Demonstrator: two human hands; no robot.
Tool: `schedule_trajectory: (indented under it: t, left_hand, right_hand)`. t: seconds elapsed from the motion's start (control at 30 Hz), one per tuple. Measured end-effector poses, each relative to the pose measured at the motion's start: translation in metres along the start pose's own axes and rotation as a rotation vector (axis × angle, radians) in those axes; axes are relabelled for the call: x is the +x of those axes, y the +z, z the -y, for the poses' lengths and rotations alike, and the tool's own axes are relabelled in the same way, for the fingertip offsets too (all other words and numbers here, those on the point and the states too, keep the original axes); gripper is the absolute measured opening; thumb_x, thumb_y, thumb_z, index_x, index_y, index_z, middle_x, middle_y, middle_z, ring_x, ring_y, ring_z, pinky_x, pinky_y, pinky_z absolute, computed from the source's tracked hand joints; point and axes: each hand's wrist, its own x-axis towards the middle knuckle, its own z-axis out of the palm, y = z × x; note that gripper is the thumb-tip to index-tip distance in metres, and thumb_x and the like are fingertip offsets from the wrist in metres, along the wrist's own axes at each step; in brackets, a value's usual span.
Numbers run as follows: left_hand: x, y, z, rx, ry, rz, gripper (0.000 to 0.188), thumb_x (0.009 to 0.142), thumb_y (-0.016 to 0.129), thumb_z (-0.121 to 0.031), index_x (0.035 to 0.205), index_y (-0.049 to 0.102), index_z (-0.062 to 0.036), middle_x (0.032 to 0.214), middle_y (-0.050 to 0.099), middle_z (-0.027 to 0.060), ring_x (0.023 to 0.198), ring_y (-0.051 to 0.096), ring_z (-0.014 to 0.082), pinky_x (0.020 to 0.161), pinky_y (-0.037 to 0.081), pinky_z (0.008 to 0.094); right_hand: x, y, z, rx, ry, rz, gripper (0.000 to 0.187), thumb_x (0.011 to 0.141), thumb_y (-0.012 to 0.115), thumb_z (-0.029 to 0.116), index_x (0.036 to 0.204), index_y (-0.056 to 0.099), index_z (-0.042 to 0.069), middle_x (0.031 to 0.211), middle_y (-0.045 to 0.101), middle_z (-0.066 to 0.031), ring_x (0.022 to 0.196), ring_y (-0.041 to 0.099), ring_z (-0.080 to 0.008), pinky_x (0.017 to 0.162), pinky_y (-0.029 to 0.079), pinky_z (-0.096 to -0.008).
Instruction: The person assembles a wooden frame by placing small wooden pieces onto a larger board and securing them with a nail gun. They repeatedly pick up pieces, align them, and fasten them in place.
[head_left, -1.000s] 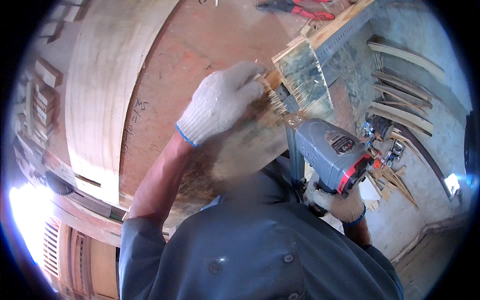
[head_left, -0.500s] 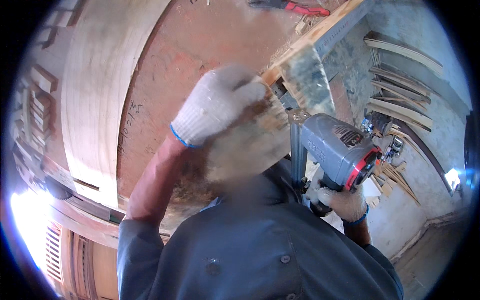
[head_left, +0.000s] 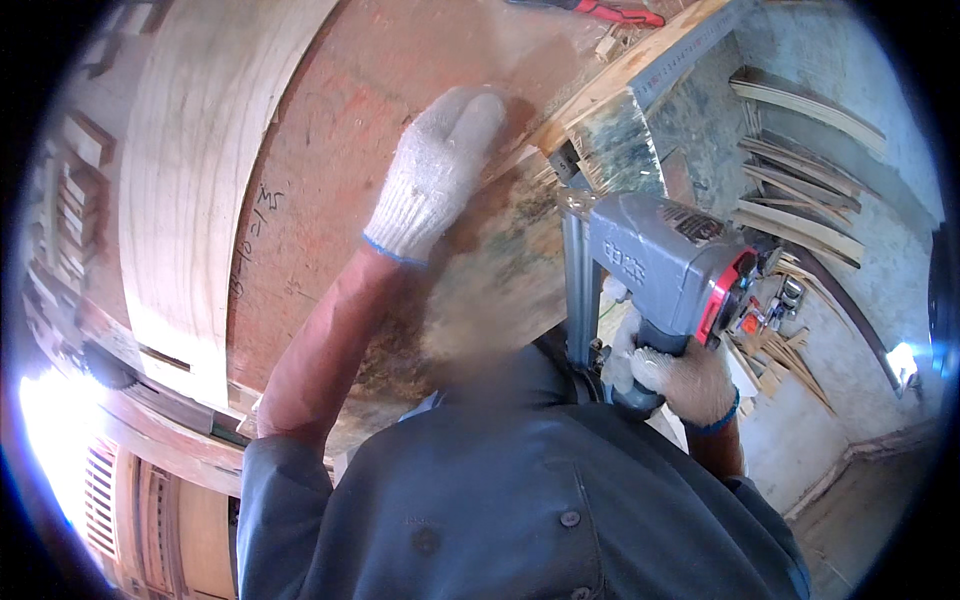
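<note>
My left hand (head_left: pixel 437 172), in a white knit glove, presses flat on the reddish-brown board (head_left: pixel 330 170) close to its right edge. My right hand (head_left: pixel 682 376), also gloved, grips the handle of a grey nail gun (head_left: pixel 655 262) with a red cap. The gun's nose points up against the edge of the board, where a wooden strip (head_left: pixel 620 75) and a small wooden block (head_left: pixel 610 150) sit. My fingers are closed around the handle.
A wide curved pale wooden band (head_left: pixel 190 180) lies left of the board. Red-handled pliers (head_left: pixel 610 10) rest at the top. Curved wooden strips (head_left: pixel 800 180) and scraps lie on the floor to the right. Carved wooden pieces sit at lower left.
My left hand slid up and flattened onto the board. The nail gun rose slightly and tilted toward the board's edge.
</note>
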Motion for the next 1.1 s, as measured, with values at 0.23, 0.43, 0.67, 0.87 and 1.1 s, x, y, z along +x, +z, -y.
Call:
schedule_trajectory:
  t: [0.23,0.43,0.67,0.87,1.1]
  left_hand:
    - [0.003,-0.004,0.014,-0.21,-0.104,-0.052,0.042,0.113,0.052,-0.034,0.135,0.067,-0.0015,0.117,0.072,0.0099,0.109,0.067,0.0185,0.099,0.053,0.0355]
    - [0.001,-0.004,0.026,-0.167,-0.044,-0.159,0.04,0.112,0.053,-0.03,0.132,0.068,0.0006,0.114,0.073,0.0087,0.106,0.067,0.0176,0.096,0.053,0.034]
    - [0.005,-0.004,0.027,-0.174,-0.033,-0.205,0.039,0.111,0.054,-0.03,0.13,0.068,0.0015,0.112,0.073,0.0101,0.104,0.068,0.0193,0.095,0.053,0.0352]
    - [-0.023,-0.034,0.002,0.276,0.104,0.0,0.044,0.106,0.058,-0.038,0.128,0.067,-0.0006,0.113,0.073,0.0196,0.108,0.07,0.0368,0.095,0.053,0.0431]
    - [-0.116,-0.083,-0.022,0.694,-0.367,0.308,0.046,0.099,0.064,-0.046,0.106,0.073,-0.0014,0.091,0.069,0.0273,0.089,0.07,0.0446,0.08,0.053,0.0515]
  right_hand:
    - [0.013,0.026,0.003,-0.212,-0.105,-0.132,0.029,0.089,0.075,0.007,0.117,0.068,0.002,0.103,0.07,-0.0071,0.099,0.069,-0.0162,0.089,0.055,-0.0358]
    - [0.014,0.034,0.001,-0.32,-0.163,-0.125,0.019,0.083,0.073,0.003,0.101,0.07,0.003,0.092,0.071,-0.0056,0.087,0.07,-0.0167,0.083,0.057,-0.0362]
    - [0.013,0.041,-0.021,-0.682,-0.316,-0.177,0.019,0.087,0.076,0.006,0.105,0.07,0.004,0.093,0.072,-0.0055,0.088,0.07,-0.0179,0.082,0.056,-0.038]
    - [0.016,0.022,-0.017,-0.198,-0.19,-0.198,0.019,0.088,0.073,0.003,0.106,0.068,0.002,0.081,0.07,-0.0059,0.067,0.068,-0.0138,0.063,0.054,-0.0306]
    - [-0.003,-0.016,-0.032,0.022,-0.195,-0.211,0.031,0.086,0.075,0.004,0.116,0.068,0.001,0.077,0.071,-0.0042,0.064,0.067,-0.013,0.061,0.052,-0.03]
